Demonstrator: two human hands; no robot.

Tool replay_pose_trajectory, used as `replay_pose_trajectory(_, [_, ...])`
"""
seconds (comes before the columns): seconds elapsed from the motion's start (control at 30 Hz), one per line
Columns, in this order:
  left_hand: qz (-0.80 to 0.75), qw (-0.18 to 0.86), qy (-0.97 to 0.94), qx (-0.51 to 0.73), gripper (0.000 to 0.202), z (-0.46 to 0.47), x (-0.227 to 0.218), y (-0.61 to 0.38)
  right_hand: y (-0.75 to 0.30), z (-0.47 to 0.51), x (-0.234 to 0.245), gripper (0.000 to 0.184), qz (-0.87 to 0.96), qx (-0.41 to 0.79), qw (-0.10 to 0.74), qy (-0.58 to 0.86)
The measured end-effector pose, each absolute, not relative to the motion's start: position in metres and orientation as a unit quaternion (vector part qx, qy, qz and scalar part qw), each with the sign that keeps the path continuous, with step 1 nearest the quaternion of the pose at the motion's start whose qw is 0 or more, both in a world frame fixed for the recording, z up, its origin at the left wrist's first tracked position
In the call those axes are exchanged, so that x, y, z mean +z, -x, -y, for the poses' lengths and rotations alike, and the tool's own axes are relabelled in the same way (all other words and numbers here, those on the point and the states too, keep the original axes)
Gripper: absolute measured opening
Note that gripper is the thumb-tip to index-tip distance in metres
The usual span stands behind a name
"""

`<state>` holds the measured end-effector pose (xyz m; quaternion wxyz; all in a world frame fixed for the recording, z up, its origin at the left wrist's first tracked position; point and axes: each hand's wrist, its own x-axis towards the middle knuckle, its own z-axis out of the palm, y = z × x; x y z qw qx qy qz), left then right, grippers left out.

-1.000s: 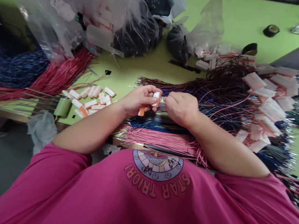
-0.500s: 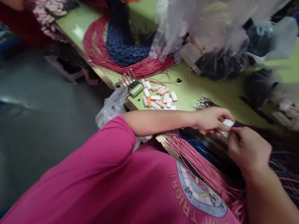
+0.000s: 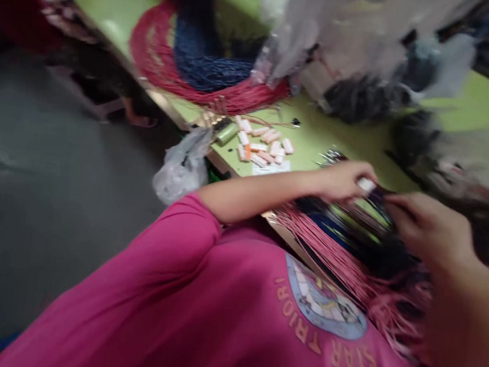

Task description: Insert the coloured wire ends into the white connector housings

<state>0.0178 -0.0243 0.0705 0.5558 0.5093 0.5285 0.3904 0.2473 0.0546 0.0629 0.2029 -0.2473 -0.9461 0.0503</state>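
My left hand (image 3: 343,180) is closed around a small white plastic connector (image 3: 366,186), which sticks out between thumb and forefinger. To its right, my right hand (image 3: 433,225) is closed in a pinch. A dark wire (image 3: 380,194) runs from the connector to these fingertips, though blur hides its exact end. Below both hands lie bundles of wires: pink wires (image 3: 320,243) nearest my body, with blue and dark ones beside them. Bare metal tips (image 3: 331,156) of a dark bundle show just beyond my left hand.
Several white connectors (image 3: 270,137) lie loose on the green table (image 3: 318,136), beside a green cylinder (image 3: 227,134). Red wires (image 3: 154,42) and blue wires (image 3: 212,73) curve behind them. Plastic bags (image 3: 340,37) fill the back. Another bag (image 3: 181,169) hangs at the edge. A person's red clothing (image 3: 19,12) shows at far left.
My right hand has moved away to the right from the connector, opening a gap bridged by the dark wire. My left hand keeps hold of the connector. The view has shifted slightly.
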Motion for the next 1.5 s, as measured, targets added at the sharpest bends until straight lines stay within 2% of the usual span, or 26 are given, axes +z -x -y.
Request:
replay_pose_trajectory(0.1, [-0.596,0.520,-0.507,0.342,0.035,0.005,0.080,0.000,-0.244,-0.049,0.069,0.029,0.933,0.041,0.252,0.254])
replay_pose_trajectory(0.17, [-0.604,0.517,-0.515,0.322,0.038,-0.010,0.080,0.006,-0.244,-0.047,0.072,0.030,0.944,0.051,0.162,0.284])
replay_pose_trajectory(0.23, [-0.599,0.518,-0.507,0.340,0.038,-0.018,0.073,0.008,-0.242,-0.044,0.071,0.035,0.953,0.070,0.003,0.295])
replay_pose_trajectory(0.3, [-0.588,0.530,-0.487,0.369,0.038,-0.021,0.062,0.010,-0.238,-0.040,0.067,0.040,0.943,0.077,-0.112,0.303])
replay_pose_trajectory(0.4, [-0.568,0.558,-0.453,0.400,0.035,-0.021,0.045,0.013,-0.230,-0.038,0.054,0.040,0.928,0.069,-0.161,0.328])
replay_pose_trajectory(0.57, [-0.538,0.589,-0.451,0.401,0.037,-0.022,0.037,0.018,-0.226,-0.039,0.038,0.036,0.923,0.048,-0.162,0.346])
replay_pose_trajectory(0.73, [-0.542,0.596,-0.453,0.382,0.038,-0.022,0.038,0.017,-0.229,-0.031,0.048,0.036,0.926,0.040,-0.132,0.351])
replay_pose_trajectory(0.97, [-0.548,0.593,-0.459,0.371,0.040,-0.019,0.040,0.016,-0.217,-0.011,0.049,0.030,0.940,0.092,-0.161,0.286])
replay_pose_trajectory(1.2, [-0.545,0.595,-0.467,0.363,0.039,-0.016,0.041,0.015,-0.224,-0.016,0.051,0.029,0.927,0.145,-0.101,0.329])
replay_pose_trajectory(1.33, [-0.539,0.595,-0.471,0.366,0.040,-0.015,0.041,0.014,-0.233,-0.022,0.056,0.025,0.907,0.237,-0.045,0.344])
replay_pose_trajectory(1.5, [-0.516,0.619,-0.467,0.363,0.040,-0.010,0.043,0.010,-0.231,-0.018,0.062,0.026,0.889,0.397,0.037,0.224])
